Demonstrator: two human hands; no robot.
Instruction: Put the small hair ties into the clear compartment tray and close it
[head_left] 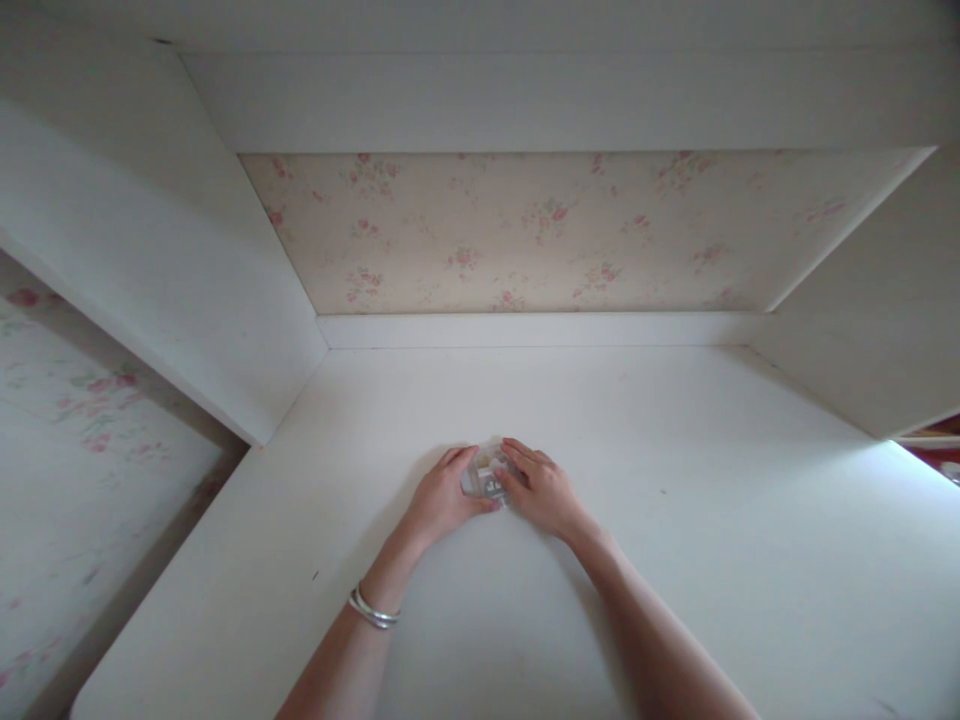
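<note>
A small clear plastic box (486,478) lies on the white desk top (570,610), with some pale contents and light lettering showing through it. My left hand (446,495) curls around its left side, thumb along the near edge and fingers at the far edge. From the right, my right hand (541,488) grips it too, its fingers over the far right corner and its thumb on the top. Both hands partly cover the box, so its full outline and contents are hidden. A silver bangle (373,612) circles my left wrist.
White side panels (172,270) stand left and right of the desk, and a white shelf (570,95) crosses above. Floral wallpaper (510,235) covers the wall behind. A small dark mark (316,576) is on the desk at left. Something reddish (934,450) shows at the far right.
</note>
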